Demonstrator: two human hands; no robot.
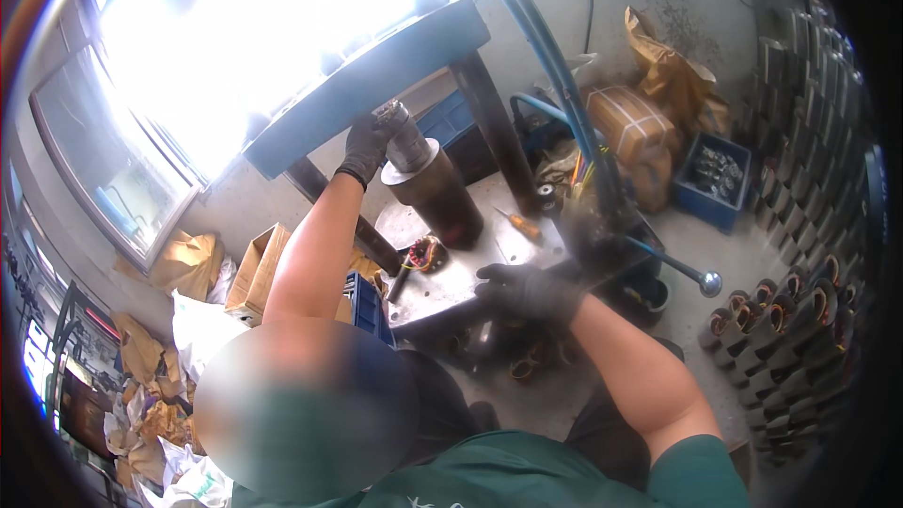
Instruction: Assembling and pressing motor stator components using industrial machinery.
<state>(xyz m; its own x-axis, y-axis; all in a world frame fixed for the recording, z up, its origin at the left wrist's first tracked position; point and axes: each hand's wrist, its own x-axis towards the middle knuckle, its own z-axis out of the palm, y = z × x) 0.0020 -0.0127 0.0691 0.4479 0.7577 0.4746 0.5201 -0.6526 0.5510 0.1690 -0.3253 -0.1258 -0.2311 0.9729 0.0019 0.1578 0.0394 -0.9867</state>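
Observation:
Dark gloves cover both my hands. My left hand [365,148] reaches beneath the blue top plate [376,80] of a press, its fingers closed at the upper part of a grey metal cylinder [408,143]. That cylinder stands upright on a pale collar above a wider dark cylinder [440,202]. My right hand [531,293] hovers by the front right of the metal worktable [451,293], fingers stretched leftward with nothing visible in them. A small wound coil with coloured wires [426,254] lies on the table at left. An orange-handled screwdriver [523,225] rests farther back.
Dark posts [494,132] hold up the top plate. A blue lever with a ball end [709,283] juts out at right. Stacked metal cylinders [800,132] line the right side, with wound stators [771,315] below. A blue bin of parts [712,179] stands behind; cartons [259,273] sit left.

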